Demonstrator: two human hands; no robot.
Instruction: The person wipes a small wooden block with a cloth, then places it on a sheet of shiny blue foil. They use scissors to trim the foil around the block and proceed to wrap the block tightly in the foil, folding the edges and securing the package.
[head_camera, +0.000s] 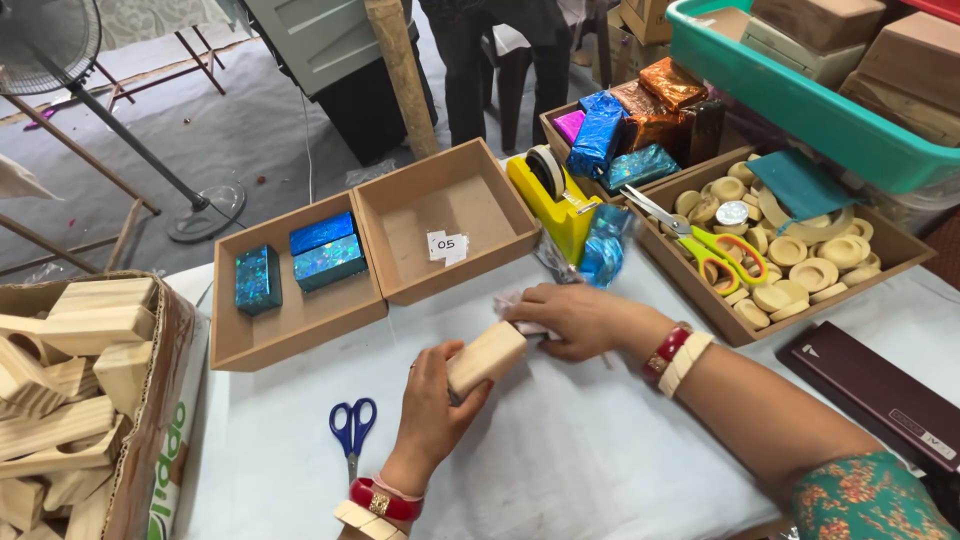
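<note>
On the white surface (560, 440), three foil-wrapped blocks (300, 262) fill a tray; left hand (432, 405) fingers clamp a bare wooden block (487, 358), right hand (572, 318) fingers pinch clear wrap (512, 306).

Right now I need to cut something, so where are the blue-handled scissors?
In the head view, the blue-handled scissors lie on the white table cover at lower centre-left, just left of the left hand, which holds a pale wooden block.
</note>
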